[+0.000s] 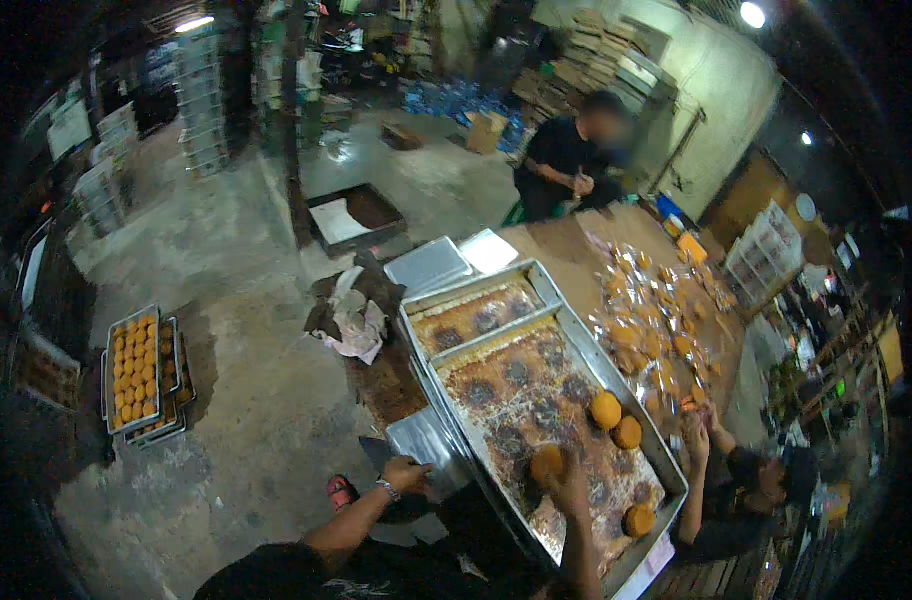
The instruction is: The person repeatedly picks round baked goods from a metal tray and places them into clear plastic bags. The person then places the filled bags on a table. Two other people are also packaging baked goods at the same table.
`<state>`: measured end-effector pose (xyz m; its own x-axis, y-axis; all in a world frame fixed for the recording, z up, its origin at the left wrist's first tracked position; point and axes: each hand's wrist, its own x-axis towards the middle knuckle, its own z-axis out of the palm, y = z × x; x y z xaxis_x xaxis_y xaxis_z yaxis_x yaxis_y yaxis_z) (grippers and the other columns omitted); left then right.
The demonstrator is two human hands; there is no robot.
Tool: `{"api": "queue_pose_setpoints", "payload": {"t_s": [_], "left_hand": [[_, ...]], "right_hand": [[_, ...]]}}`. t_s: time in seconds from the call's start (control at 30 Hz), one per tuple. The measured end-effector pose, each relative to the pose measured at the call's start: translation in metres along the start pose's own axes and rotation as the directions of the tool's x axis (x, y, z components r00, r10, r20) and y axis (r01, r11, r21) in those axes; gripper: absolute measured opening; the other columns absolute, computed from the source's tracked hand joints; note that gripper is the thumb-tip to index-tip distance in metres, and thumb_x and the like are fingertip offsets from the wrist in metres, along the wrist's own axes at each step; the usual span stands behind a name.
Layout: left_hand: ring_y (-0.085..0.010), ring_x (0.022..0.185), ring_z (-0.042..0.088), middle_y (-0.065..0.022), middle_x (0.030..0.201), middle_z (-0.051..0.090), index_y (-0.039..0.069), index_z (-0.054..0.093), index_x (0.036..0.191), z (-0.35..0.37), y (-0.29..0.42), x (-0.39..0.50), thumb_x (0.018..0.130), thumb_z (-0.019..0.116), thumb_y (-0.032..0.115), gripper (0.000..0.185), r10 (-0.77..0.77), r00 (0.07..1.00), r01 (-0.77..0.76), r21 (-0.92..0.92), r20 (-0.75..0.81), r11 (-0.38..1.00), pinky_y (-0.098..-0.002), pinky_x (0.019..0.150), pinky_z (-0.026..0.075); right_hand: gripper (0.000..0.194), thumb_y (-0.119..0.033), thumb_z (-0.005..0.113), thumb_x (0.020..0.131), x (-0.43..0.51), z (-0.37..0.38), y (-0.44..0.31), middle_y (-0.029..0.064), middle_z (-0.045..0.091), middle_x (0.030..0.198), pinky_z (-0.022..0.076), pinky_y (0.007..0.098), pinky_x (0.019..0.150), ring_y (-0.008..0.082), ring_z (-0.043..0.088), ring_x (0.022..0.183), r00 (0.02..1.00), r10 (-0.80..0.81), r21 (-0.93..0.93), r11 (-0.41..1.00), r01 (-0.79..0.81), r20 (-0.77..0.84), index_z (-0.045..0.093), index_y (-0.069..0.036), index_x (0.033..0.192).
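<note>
A metal baking tray (516,390) with a scorched, greasy bottom lies before me, on top of at least one other tray. My right hand (570,487) is over it, its fingers around a round golden-brown cake (547,463). Two more cakes (606,410) lie by the tray's right wall, and another cake (639,520) is near its lower right corner. My left hand (406,477), with a bracelet at the wrist, has its fingers at the edge of a clear plastic bag or sheet (435,444) left of the tray.
Many plastic-wrapped cakes (643,322) lie on the table (557,247). One person (568,161) sits across the table; another person's hands (697,435) are close to the tray's right side. Crumpled cloths (354,315) lie at the table's left. Stacked trays of cakes (134,367) stand on the floor.
</note>
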<state>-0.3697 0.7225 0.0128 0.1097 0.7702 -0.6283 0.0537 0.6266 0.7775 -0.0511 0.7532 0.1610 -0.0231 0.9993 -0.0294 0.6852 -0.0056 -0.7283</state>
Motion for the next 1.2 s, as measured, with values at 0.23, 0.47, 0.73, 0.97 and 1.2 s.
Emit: {"api": "queue_pose_setpoints", "payload": {"t_s": [0.23, 0.47, 0.73, 0.97, 1.2], "left_hand": [[-0.0257, 0.070, 0.066, -0.0211, 0.081, 0.065, -0.007, 0.063, 0.085, 0.005, 0.016, 0.029, 0.084, 0.054, 0.036, 0.044, -0.038, 0.999, 0.045, 0.529, -0.025, 0.847, -0.0392, 0.067, 0.054], [-0.0214, 0.082, 0.063, -0.0104, 0.090, 0.064, -0.002, 0.059, 0.098, -0.021, -0.055, 0.070, 0.087, 0.053, 0.012, 0.019, 0.185, 0.899, 0.043, -0.499, 0.397, 0.866, -0.0286, 0.067, 0.051], [-0.0080, 0.054, 0.049, -0.0018, 0.070, 0.060, 0.004, 0.063, 0.078, -0.025, 0.006, -0.022, 0.080, 0.069, 0.016, 0.014, 0.092, 0.995, -0.088, -0.592, -0.024, 0.801, -0.0212, 0.043, 0.038], [-0.0099, 0.058, 0.053, -0.0017, 0.067, 0.059, 0.002, 0.064, 0.085, -0.056, 0.023, -0.061, 0.082, 0.067, 0.024, 0.022, 0.255, 0.965, -0.261, -0.178, -0.053, 0.949, -0.0240, 0.049, 0.043], [-0.0125, 0.060, 0.054, -0.0033, 0.075, 0.059, 0.002, 0.063, 0.091, -0.107, 0.002, -0.020, 0.085, 0.061, 0.017, 0.016, 0.051, 0.993, -0.069, -0.168, -0.108, 0.983, -0.0250, 0.055, 0.048]], "right_hand": [[0.068, -0.007, 0.069, 0.069, -0.089, -0.003, 0.019, 0.0175, 0.052, 0.115, 0.0439, 0.0351, 0.089, 0.0273, 0.054, 0.104, 0.994, 0.068, 0.247, 0.968, -0.044, -0.089, 0.034, -0.003, 0.127], [0.055, 0.008, 0.064, 0.069, -0.075, -0.015, -0.044, 0.0193, 0.053, 0.115, 0.0488, 0.0348, 0.084, 0.0269, 0.056, 0.100, 0.994, 0.060, 0.282, 0.959, -0.031, -0.096, 0.046, 0.002, 0.120], [0.048, -0.010, 0.072, 0.071, -0.083, 0.067, -0.124, 0.0192, 0.063, 0.098, 0.0477, 0.0344, 0.082, 0.0308, 0.061, 0.092, 0.778, -0.239, 0.164, 0.902, 0.399, -0.581, 0.055, 0.004, 0.114], [0.047, -0.007, 0.074, 0.073, -0.061, 0.161, -0.110, 0.0114, 0.063, 0.099, 0.0487, 0.0300, 0.080, 0.0177, 0.061, 0.090, 0.977, -0.110, 0.688, 0.724, -0.047, 0.182, 0.055, 0.005, 0.113], [0.046, -0.010, 0.074, 0.073, -0.038, 0.158, -0.138, 0.0148, 0.064, 0.101, 0.0490, 0.0300, 0.081, 0.0185, 0.062, 0.092, 0.992, -0.116, 0.452, 0.888, 0.082, 0.047, 0.056, 0.004, 0.112]]}}
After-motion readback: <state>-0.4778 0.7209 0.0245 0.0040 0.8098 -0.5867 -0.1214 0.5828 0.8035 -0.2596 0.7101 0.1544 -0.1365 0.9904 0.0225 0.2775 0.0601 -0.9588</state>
